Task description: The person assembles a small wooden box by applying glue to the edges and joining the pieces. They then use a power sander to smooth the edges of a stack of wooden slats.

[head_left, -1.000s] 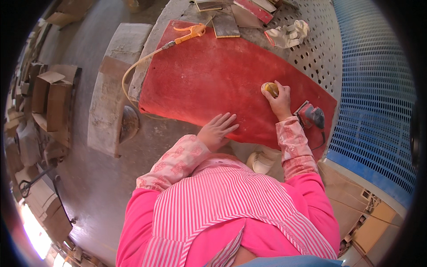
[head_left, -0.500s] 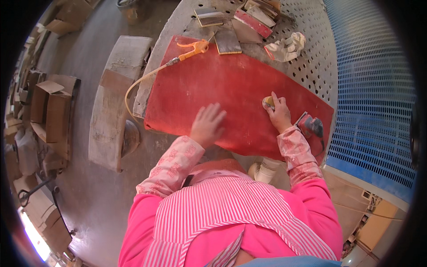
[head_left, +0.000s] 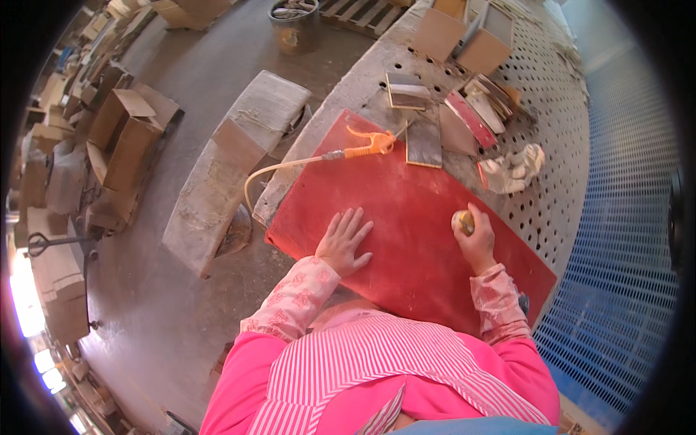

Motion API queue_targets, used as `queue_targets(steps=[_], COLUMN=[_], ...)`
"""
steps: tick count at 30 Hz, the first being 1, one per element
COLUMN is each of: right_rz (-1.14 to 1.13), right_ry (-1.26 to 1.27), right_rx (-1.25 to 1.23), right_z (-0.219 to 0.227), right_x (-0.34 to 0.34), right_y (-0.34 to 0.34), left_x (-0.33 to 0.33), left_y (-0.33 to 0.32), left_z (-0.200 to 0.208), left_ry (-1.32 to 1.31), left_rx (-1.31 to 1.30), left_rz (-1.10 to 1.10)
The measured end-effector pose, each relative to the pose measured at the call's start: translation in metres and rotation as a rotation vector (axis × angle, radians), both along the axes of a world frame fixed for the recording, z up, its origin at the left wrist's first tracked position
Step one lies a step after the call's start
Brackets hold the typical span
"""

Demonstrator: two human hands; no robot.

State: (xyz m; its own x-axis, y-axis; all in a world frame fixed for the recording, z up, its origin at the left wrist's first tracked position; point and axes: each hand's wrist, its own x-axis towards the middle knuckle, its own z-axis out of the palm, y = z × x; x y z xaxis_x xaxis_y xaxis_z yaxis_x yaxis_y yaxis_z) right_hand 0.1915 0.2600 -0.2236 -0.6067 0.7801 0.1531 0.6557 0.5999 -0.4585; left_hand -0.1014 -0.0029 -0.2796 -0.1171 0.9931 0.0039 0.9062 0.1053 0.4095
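A large red board [head_left: 406, 210] lies flat on a perforated grey workbench [head_left: 551, 138]. My left hand [head_left: 346, 241] rests flat on the board's near left part, fingers spread, holding nothing. My right hand [head_left: 475, 239] presses a small yellowish pad [head_left: 462, 221] against the board's right part, fingers closed around it. An orange air gun [head_left: 370, 145] with a pale hose [head_left: 272, 174] lies on the board's far corner.
Small wooden panels [head_left: 424, 141] and boxes [head_left: 464, 32] and a crumpled white rag [head_left: 511, 170] sit on the bench beyond the board. A blue grille wall [head_left: 623, 239] stands to the right. Cardboard boxes [head_left: 127, 134], a plank stack [head_left: 225, 167] and a bucket [head_left: 293, 25] are on the floor at left.
The view has shifted so the board appears nearer. My left hand moved forward onto the board. My right hand with the pad slid slightly toward me along the board.
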Motion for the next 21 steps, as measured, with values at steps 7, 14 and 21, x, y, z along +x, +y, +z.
queue_targets(steps=[7,14,21], right_rz=[0.128,0.043,0.076], right_ry=[0.257,-0.064,0.316], right_rx=[0.256,0.185,0.329], right_z=[-0.016,-0.059,-0.070], right_x=[-0.161,-0.234,-0.221], right_y=[0.151,0.204,0.201], left_x=[-0.003,0.000,0.000], left_y=[0.000,-0.002,-0.002], left_z=[0.005,0.005,0.006], left_ry=[-0.017,-0.060,-0.060], left_rx=[-0.068,-0.084,-0.097], left_rz=[0.002,-0.001,0.000])
